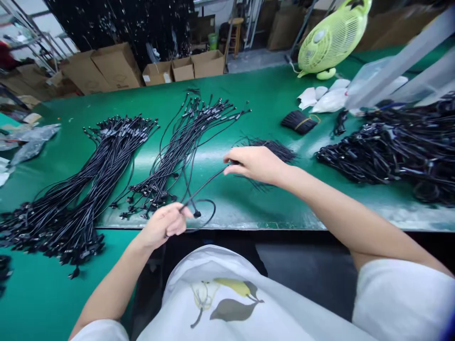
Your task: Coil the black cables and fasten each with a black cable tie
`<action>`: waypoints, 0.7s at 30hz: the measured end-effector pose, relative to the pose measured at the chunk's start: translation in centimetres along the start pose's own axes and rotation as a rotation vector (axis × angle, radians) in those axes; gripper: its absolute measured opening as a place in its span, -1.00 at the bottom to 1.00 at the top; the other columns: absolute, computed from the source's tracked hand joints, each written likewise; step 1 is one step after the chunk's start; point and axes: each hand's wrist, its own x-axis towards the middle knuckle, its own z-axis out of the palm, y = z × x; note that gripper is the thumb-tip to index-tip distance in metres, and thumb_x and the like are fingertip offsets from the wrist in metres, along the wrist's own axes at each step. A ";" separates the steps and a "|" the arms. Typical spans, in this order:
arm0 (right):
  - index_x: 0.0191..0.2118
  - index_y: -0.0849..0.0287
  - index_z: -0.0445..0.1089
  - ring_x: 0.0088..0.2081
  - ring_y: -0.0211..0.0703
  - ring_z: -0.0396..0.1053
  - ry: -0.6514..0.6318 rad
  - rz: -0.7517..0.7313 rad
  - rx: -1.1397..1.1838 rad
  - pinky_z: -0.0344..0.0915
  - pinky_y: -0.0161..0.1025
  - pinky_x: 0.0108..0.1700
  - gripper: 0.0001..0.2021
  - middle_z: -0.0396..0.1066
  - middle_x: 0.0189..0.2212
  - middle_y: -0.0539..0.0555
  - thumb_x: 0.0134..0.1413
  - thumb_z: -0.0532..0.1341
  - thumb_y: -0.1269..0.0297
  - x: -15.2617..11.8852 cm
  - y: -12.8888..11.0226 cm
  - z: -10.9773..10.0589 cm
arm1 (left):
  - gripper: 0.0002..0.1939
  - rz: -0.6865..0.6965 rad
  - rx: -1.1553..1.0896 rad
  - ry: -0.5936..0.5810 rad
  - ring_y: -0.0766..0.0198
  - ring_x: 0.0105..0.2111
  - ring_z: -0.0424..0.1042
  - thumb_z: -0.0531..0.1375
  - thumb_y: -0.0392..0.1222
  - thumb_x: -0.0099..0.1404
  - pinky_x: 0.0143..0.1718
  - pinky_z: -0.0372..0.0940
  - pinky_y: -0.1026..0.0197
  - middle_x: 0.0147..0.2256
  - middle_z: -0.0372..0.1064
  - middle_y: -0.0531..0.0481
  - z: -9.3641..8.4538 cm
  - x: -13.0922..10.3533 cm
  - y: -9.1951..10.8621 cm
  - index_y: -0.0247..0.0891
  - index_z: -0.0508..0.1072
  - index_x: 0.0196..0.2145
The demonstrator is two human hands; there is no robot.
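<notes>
A black cable (208, 181) runs taut between my two hands above the front of the green table. My left hand (167, 220), near the table's front edge, is closed around the cable, and a loop of it hangs by the fingers. Higher and to the right, my right hand (258, 163) pinches the cable between thumb and fingers; the end inside that grip is hidden. Just behind the right hand lies a loose spread of thin black ties (279, 149). A pile of black cables (177, 156) with small plugs lies beyond my left hand.
A larger cable pile (110, 161) reaches over the table's left front edge. To the right are a banded black bundle (298, 122), white packets (325, 97) and a big heap of coiled cables (391, 147). A green fan (330, 40) stands at the back right, boxes (117, 66) behind the table.
</notes>
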 end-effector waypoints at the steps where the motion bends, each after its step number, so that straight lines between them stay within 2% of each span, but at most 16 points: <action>1: -0.14 0.18 0.40 -0.25 -0.16 0.42 0.004 -0.007 0.057 0.16 -0.33 -0.33 -0.70 0.49 -0.25 0.07 0.25 0.12 0.04 -0.6 1.1 0.5 | -0.73 0.043 -0.143 0.056 0.51 -0.70 -0.12 0.09 -0.16 0.39 -0.61 0.03 0.40 -0.68 -0.08 0.25 -0.4 -0.4 0.9 -0.42 0.48 -0.19; 3: -0.09 0.18 0.38 -0.26 -0.19 0.42 0.023 -0.034 0.132 0.21 -0.32 -0.27 -0.71 0.48 -0.26 0.06 0.28 0.08 0.09 -2.0 2.3 2.0 | -0.74 0.161 -0.381 0.213 0.53 -0.71 -0.10 0.04 -0.27 0.40 -0.64 0.03 0.46 -0.66 -0.06 0.24 -1.1 -1.0 2.8 -0.46 0.44 -0.09; 5: -0.10 0.20 0.38 -0.29 -0.21 0.41 0.075 -0.075 0.110 0.21 -0.33 -0.28 -0.72 0.45 -0.28 0.08 0.33 0.01 0.15 -3.5 2.1 3.5 | -0.72 0.263 -0.514 0.342 0.54 -0.70 -0.01 -0.01 -0.34 0.42 -0.65 0.03 0.52 -0.63 0.02 0.22 -1.7 -1.1 4.1 -0.47 0.40 -0.02; 8: -0.18 0.24 0.39 -0.41 -0.23 0.34 0.157 -0.172 -0.045 0.14 -0.31 -0.38 -0.70 0.38 -0.39 0.08 0.35 -0.04 0.24 -5.2 -0.3 4.9 | -0.73 0.285 -0.460 0.450 0.54 -0.66 0.12 0.05 -0.27 0.41 -0.65 0.06 0.51 -0.61 0.13 0.17 -2.1 -0.3 4.1 -0.45 0.42 -0.04; 10: -0.25 0.22 0.40 -0.49 -0.25 0.26 0.140 -0.293 -0.096 0.07 -0.29 -0.42 -0.70 0.31 -0.47 0.05 0.35 -0.05 0.28 -6.0 -3.0 4.8 | -0.70 0.236 -0.275 0.463 0.50 -0.61 0.21 0.18 -0.20 0.33 -0.63 0.11 0.46 -0.56 0.25 0.10 -1.8 0.8 3.0 -0.44 0.45 -0.04; 12: -0.33 0.20 0.37 -0.52 -0.28 0.20 0.059 -0.421 -0.050 0.05 -0.29 -0.43 -0.68 0.27 -0.50 0.01 0.36 -0.06 0.28 -6.2 -5.6 4.1 | -0.62 0.188 -0.096 0.439 0.44 -0.52 0.33 0.30 -0.21 0.20 -0.55 0.19 0.41 -0.46 0.39 0.00 -1.2 1.9 1.6 -0.40 0.47 -0.03; 15: -0.39 0.21 0.33 -0.54 -0.31 0.16 -0.064 -0.485 0.046 0.02 -0.29 -0.45 -0.65 0.26 -0.51 -0.01 0.37 -0.07 0.23 -5.7 -8.3 2.8 | -0.53 0.144 -0.010 0.395 0.42 -0.44 0.39 0.36 -0.28 0.11 -0.52 0.19 0.41 -0.30 0.47 -0.07 -0.3 3.0 0.1 -0.32 0.47 0.00; 18: -0.36 0.23 0.35 -0.54 -0.32 0.18 -0.136 -0.446 0.070 -0.01 -0.29 -0.48 -0.67 0.29 -0.48 0.01 0.35 -0.03 0.21 -5.0 -9.2 2.4 | -0.59 0.113 -0.026 0.371 0.47 -0.52 0.33 0.30 -0.12 0.21 -0.63 0.09 0.43 -0.30 0.48 -0.09 0.1 3.5 -0.5 -0.34 0.47 -0.02; 21: -0.35 0.24 0.38 -0.50 -0.30 0.24 -0.196 -0.446 0.116 0.03 -0.31 -0.48 -0.69 0.35 -0.45 0.03 0.34 0.01 0.22 -4.4 -9.0 2.8 | -0.57 0.081 -0.005 0.358 0.38 -0.44 0.42 0.25 0.02 0.25 -0.52 0.23 0.39 -0.31 0.49 -0.13 0.5 3.6 -0.8 -0.36 0.48 -0.05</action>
